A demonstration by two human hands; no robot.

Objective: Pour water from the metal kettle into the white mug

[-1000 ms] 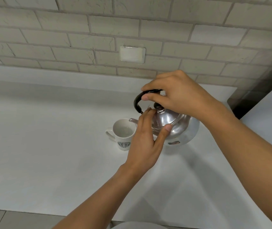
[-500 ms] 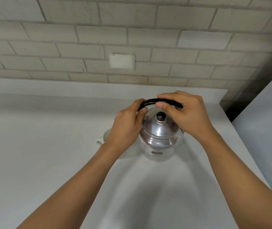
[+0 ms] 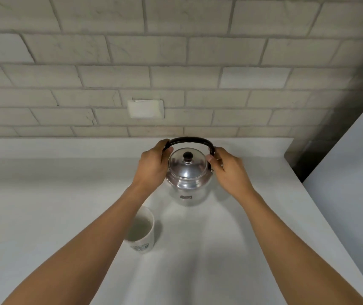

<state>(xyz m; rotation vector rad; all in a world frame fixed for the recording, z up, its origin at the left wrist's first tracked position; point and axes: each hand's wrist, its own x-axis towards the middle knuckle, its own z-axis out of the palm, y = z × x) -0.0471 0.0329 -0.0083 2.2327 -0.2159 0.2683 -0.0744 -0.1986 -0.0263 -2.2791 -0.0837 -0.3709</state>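
The metal kettle [image 3: 188, 183] stands upright on the white counter [image 3: 44, 205], near the back wall, its lid with a dark knob on top and its black arched handle raised. My left hand [image 3: 152, 166] curls around the handle's left end and touches the kettle's side. My right hand [image 3: 229, 170] holds the handle's right end. The white mug [image 3: 142, 230] sits nearer to me, left of the kettle, partly hidden under my left forearm; its inside looks wet or holds some water.
A brick wall [image 3: 176, 62] with a white blank plate [image 3: 145, 108] runs along the counter's back. A tall white panel [image 3: 352, 183] bounds the counter on the right, with a dark gap in the corner.
The kettle went from tilted over the mug to upright on the counter, farther back. My right hand slid from the handle's top to its right end. The mug now shows under my left forearm.
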